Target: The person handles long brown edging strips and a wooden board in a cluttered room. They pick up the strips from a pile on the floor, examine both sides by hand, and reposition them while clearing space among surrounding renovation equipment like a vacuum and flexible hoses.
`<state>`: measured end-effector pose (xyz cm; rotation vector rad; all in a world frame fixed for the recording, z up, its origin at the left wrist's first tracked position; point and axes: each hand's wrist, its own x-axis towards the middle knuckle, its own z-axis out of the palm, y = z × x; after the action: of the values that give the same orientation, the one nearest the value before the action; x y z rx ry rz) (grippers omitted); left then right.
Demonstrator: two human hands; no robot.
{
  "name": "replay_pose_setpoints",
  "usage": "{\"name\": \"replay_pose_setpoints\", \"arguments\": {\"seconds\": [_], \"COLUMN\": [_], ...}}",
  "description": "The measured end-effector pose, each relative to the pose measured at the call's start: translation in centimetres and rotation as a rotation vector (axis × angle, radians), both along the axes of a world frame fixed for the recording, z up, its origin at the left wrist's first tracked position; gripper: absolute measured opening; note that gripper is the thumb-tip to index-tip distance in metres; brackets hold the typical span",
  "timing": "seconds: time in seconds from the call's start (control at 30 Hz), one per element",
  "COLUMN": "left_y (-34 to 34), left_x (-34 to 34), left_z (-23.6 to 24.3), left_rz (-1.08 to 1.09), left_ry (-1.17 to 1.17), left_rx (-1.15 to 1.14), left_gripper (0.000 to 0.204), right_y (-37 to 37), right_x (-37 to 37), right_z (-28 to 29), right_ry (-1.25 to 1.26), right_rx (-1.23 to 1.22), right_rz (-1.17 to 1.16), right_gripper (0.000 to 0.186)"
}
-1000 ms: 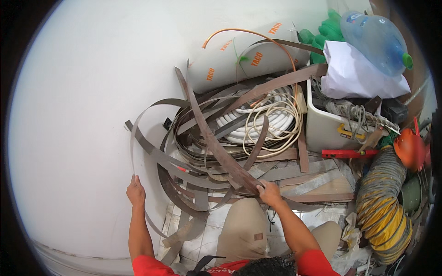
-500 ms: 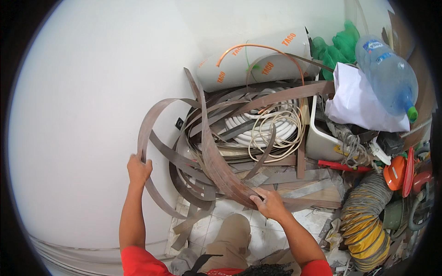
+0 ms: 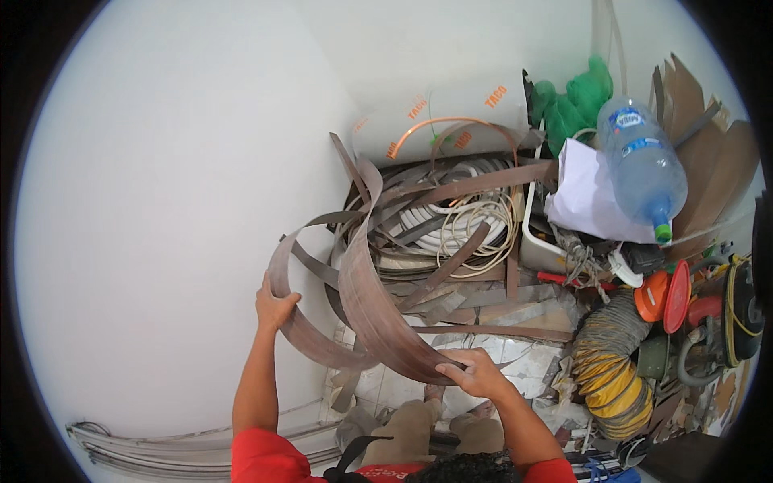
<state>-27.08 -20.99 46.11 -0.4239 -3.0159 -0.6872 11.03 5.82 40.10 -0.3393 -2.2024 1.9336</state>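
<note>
A long, flexible brown wood-grain edging strip [image 3: 362, 282] curls in wide loops in front of me. My left hand [image 3: 276, 304] is closed on the edge of its left loop [image 3: 302, 334], near the white wall. My right hand [image 3: 473, 373] pinches the lower end of the broad right-hand curve, thumb on top. The strip's upper part arches toward a heap of similar strips [image 3: 475, 187], and whether it joins them I cannot tell. Within the heap lies a coil of white tubing [image 3: 435, 233] with thin cream cable [image 3: 483, 258] looped over it.
Behind the heap lies a grey-white roll [image 3: 451, 121]. To the right are a white bin [image 3: 538, 249], white paper sheet [image 3: 592, 193], large blue water bottle [image 3: 640, 161], green netting [image 3: 584, 105] and yellow-grey flexible duct [image 3: 612, 370]. Flat offcuts [image 3: 523, 302] cover tiles beyond my feet.
My left hand has moved right, bringing its loop closer to the right-hand curve. My right hand has come slightly nearer, still on the strip. The whole view has shifted a little.
</note>
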Motion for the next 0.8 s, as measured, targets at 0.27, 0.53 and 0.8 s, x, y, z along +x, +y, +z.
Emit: {"name": "replay_pose_setpoints", "arguments": {"seconds": [0.27,0.53,0.8], "left_y": [0.5,2.5,4.3], "left_x": [11.7,16.4,21.3], "left_z": [10.2,6.9,3.3], "left_rz": [-0.011,0.171,0.182], "left_ry": [-0.098,-0.397,-0.440], "left_rx": [0.196,0.496,0.459], "left_gripper": [0.112,0.115,0.121], "right_y": [-1.9,-6.7,-7.5], "right_x": [1.1,4.5,9.4], "right_z": [6.9,5.3,7.9], "right_ry": [-0.004,-0.123,-0.143], "right_rx": [0.051,-0.221,-0.477], "right_rz": [0.120,0.206,0.298], "right_gripper": [0.034,0.029,0.039]}}
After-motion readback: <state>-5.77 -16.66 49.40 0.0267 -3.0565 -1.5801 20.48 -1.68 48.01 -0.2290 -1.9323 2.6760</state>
